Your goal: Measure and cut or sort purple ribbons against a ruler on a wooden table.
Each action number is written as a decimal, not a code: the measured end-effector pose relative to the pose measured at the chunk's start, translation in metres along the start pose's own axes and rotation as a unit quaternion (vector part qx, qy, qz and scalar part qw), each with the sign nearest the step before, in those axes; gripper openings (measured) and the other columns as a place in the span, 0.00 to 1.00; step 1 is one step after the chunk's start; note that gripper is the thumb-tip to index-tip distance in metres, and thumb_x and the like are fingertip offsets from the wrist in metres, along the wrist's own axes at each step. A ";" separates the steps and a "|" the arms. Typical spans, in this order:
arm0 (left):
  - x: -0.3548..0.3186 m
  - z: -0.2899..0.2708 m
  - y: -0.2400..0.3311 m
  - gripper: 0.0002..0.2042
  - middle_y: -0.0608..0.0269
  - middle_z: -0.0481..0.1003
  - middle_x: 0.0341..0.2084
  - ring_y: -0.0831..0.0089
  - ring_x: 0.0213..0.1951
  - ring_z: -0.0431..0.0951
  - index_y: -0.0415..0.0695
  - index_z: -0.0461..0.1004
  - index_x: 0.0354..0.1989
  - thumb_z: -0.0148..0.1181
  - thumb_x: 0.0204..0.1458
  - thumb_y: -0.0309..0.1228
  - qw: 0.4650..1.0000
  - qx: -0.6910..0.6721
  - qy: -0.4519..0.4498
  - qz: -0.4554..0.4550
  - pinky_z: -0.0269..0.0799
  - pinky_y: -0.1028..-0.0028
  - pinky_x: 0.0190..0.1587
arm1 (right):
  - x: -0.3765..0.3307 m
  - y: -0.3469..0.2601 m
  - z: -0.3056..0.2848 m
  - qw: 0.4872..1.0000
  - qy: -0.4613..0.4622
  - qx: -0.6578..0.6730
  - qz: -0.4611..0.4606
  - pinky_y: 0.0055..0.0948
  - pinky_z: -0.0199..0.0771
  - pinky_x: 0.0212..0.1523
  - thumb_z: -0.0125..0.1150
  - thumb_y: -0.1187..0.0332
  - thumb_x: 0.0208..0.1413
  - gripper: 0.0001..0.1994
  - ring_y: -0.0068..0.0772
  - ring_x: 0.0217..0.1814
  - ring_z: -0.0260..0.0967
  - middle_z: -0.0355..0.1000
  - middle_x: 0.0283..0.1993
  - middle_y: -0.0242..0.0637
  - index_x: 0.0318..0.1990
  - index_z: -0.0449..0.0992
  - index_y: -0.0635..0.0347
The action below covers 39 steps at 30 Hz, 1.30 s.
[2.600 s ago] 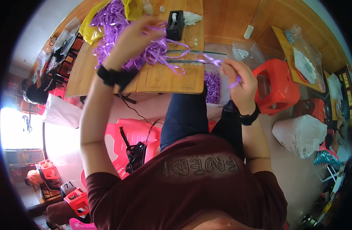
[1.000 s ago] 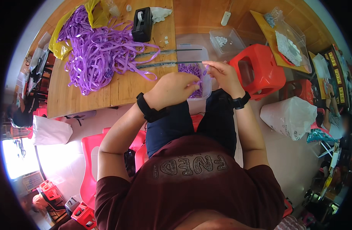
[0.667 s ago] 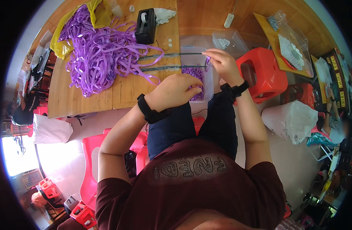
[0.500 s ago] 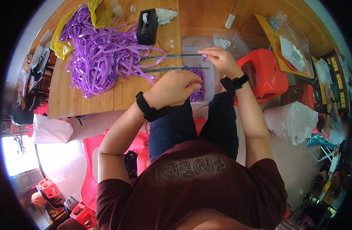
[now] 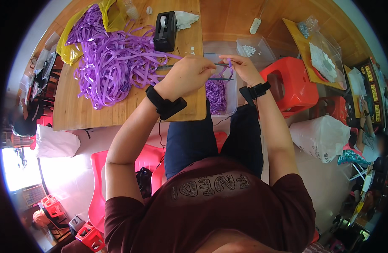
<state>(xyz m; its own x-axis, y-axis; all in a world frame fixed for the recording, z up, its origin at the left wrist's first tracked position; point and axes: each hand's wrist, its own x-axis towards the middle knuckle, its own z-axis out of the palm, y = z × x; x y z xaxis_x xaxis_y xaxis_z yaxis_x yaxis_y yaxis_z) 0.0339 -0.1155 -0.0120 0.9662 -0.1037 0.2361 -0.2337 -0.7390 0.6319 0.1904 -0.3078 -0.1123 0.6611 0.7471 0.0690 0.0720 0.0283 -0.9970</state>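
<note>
Two thin dark rods [image 5: 221, 79] stick out over the table edge, side by side. A strand of purple ribbon [image 5: 230, 64] is looped around their free ends. My right hand [image 5: 242, 69] pinches this ribbon at the rod tips. Opposite it, my left hand [image 5: 189, 75] is closed with thumb and fingertips together at the rods, apparently on the ribbon; the hand covers part of the rods and its grip is partly hidden. Below the rods is a clear plastic bin [image 5: 233, 99] holding many short purple ribbon pieces [image 5: 216, 97].
A big tangle of purple ribbon [image 5: 109, 63] spills from a yellow bag [image 5: 66, 48] across the wooden table [image 5: 160, 114]. Behind it stands a black tape dispenser [image 5: 164, 33]. To the right are a red stool [image 5: 293, 86], a tub with white pieces [image 5: 261, 50] and a white bag [image 5: 320, 137].
My left hand has moved up and away from me, to the rods. The ribbon, earlier a small bit in my right fingers, now loops around the rod ends.
</note>
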 end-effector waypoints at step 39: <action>0.007 0.032 -0.016 0.17 0.43 0.77 0.45 0.46 0.50 0.74 0.36 0.73 0.53 0.50 0.60 0.33 0.983 0.168 -0.069 0.014 0.68 0.55 0.55 | -0.155 0.162 0.076 0.927 -0.015 -0.009 0.374 0.32 0.75 0.22 0.59 0.73 0.56 0.08 0.35 0.21 0.75 0.76 0.23 0.41 0.30 0.81 0.66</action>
<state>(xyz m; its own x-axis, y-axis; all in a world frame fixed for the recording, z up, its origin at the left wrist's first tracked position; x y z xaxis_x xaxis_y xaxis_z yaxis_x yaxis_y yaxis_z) 0.0483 -0.1253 -0.0441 0.9708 -0.1994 0.1335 -0.2339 -0.9106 0.3407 0.0434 -0.3687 -0.2870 0.5100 0.5713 -0.6430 -0.3859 -0.5162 -0.7646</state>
